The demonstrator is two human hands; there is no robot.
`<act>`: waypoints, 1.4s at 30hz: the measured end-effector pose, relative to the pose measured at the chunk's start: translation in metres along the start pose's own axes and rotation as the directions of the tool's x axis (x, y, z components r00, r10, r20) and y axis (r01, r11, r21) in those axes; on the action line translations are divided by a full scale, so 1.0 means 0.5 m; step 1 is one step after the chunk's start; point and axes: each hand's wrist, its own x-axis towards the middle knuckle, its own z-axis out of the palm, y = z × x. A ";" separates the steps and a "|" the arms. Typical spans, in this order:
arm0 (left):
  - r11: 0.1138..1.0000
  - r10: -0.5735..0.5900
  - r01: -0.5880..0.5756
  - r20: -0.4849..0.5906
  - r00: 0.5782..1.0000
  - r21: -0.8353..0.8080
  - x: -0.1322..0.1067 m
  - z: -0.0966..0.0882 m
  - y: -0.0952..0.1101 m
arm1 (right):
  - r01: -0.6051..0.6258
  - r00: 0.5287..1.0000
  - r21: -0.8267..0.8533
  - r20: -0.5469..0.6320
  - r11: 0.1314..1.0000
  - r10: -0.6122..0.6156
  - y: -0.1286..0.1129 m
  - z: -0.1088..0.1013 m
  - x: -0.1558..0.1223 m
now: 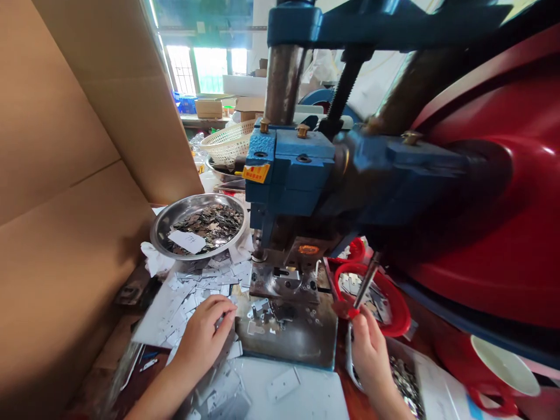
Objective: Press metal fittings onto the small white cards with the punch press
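A rod [366,280] is gripped by the right hand [370,350] over a bowl [401,326] of plates [350,286]; the left hand [203,332] is curled, its hold seemingly unclear.

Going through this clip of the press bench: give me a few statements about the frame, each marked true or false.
1. The right hand grips a thin tool that points up toward the press. True.
2. The steel bowl is empty. False: it holds small metal parts and a paper slip.
3. The left hand rests palm down on flat metal pieces. True.
4. The bowl beyond the right hand is blue. False: it is a red bowl, with metal pieces inside.
5. A white basket stands behind the steel bowl. True.
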 end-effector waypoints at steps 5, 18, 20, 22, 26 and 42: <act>1.000 0.022 -0.022 -0.024 0.999 0.005 0.002 -0.008 -0.004 | -0.059 0.996 0.101 0.076 0.993 0.052 -0.001 0.031 0.012; 0.999 0.015 -0.015 0.006 1.000 0.031 -0.021 -0.008 0.003 | 0.043 0.956 -0.210 0.294 0.977 0.021 -0.080 0.153 0.124; 1.000 0.014 -0.015 0.045 0.999 0.022 -0.023 0.000 0.004 | -0.012 0.974 -0.168 0.222 0.986 0.050 -0.067 0.116 0.121; 1.000 0.023 -0.024 0.079 0.997 0.016 -0.020 0.010 0.010 | -0.066 0.986 -0.105 0.143 0.992 0.081 -0.052 0.069 0.113; 0.997 0.075 -0.080 0.201 0.977 0.019 -0.001 0.045 0.046 | -0.136 0.990 -0.072 0.015 0.988 0.137 -0.026 -0.003 0.068; 0.892 0.262 -0.403 0.492 0.830 0.205 0.009 0.088 0.052 | 0.508 0.801 -0.378 0.539 0.774 -0.262 -0.020 0.055 -0.018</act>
